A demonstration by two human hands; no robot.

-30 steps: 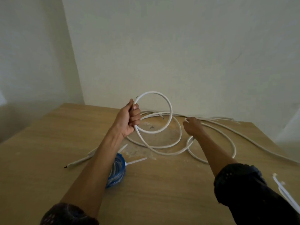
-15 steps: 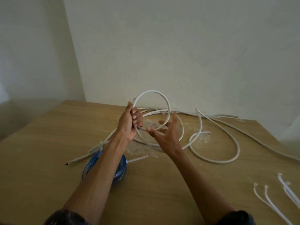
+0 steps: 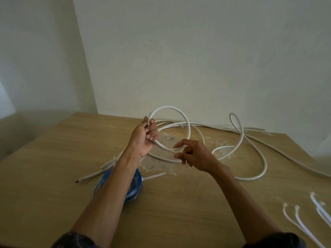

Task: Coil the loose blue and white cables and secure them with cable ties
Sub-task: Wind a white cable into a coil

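My left hand (image 3: 145, 138) grips a white cable (image 3: 186, 120) held up as one round loop above the wooden table (image 3: 179, 212). Just right of and below that loop, my right hand (image 3: 195, 155) has its fingers curled round the same cable where it leaves the loop. Beyond my right hand the cable arcs up in a narrow bend (image 3: 238, 126), then lies in wide loose curves toward the wall. A blue cable coil (image 3: 135, 187) lies on the table, partly hidden under my left forearm, with a white tie tail (image 3: 154, 176) sticking out.
Several loose white cable ties (image 3: 304, 221) lie near the table's right front edge. Another white cable end (image 3: 89, 178) lies left of the blue coil. White walls close off the back, and the table's left and right edges fall away.
My right hand went from reaching out at the far cable to closing its fingers round it beside the loop. The slack on the right rose into a tall bend.
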